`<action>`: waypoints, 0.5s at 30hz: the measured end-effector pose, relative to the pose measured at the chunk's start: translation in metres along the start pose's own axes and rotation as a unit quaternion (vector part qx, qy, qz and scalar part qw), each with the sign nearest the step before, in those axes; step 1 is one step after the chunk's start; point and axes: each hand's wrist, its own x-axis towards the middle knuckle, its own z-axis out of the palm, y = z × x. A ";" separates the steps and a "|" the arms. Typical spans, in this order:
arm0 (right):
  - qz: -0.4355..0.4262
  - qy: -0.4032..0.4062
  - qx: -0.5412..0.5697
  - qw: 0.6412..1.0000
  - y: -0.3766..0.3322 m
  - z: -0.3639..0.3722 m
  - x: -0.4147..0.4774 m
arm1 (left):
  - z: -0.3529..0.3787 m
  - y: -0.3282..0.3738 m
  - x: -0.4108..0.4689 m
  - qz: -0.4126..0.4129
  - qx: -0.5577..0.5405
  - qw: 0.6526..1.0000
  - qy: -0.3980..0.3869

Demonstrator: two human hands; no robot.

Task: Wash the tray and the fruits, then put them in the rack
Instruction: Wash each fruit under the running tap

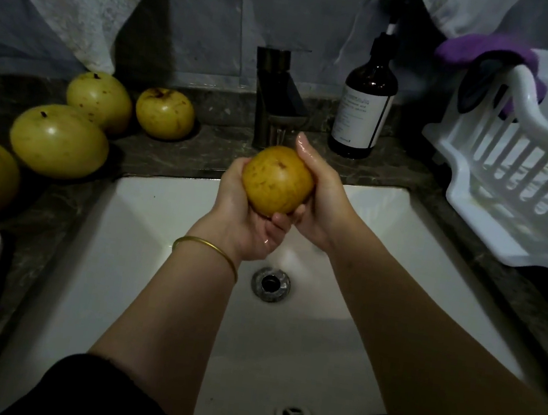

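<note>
Only one thing carries print: the dark brown pump bottle (372, 81), which stands on the desk (175, 157) just right of the faucet (275, 97). Its white label (362, 120) bears several lines of small grey text near the top and one tiny dark line near the bottom edge. All of it is too small and blurred to read, so no brand or number can be made out.

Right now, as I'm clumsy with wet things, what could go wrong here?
The fruit, gripped by the left hand and right hand over the sink, looks wet and could slip and bruise in it. Carrying it to the rack passes close to the pump bottle, which might get knocked.
</note>
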 end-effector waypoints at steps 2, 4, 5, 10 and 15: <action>-0.020 -0.001 -0.008 1.000 -0.001 0.000 -0.001 | 0.000 0.001 0.001 0.001 0.012 1.000 -0.001; -0.029 0.024 -0.012 0.999 -0.003 0.000 -0.004 | 0.003 0.000 0.003 0.016 0.054 0.998 0.013; -0.026 0.039 -0.002 0.999 -0.003 0.000 -0.003 | 0.004 0.000 0.003 0.027 0.072 0.997 0.021; -0.025 0.130 0.000 0.991 0.000 -0.002 0.011 | 0.010 0.001 0.013 0.136 0.202 0.951 0.190; -0.016 0.149 -0.016 0.989 0.008 -0.006 0.018 | 0.018 -0.010 0.013 0.292 0.368 0.857 0.211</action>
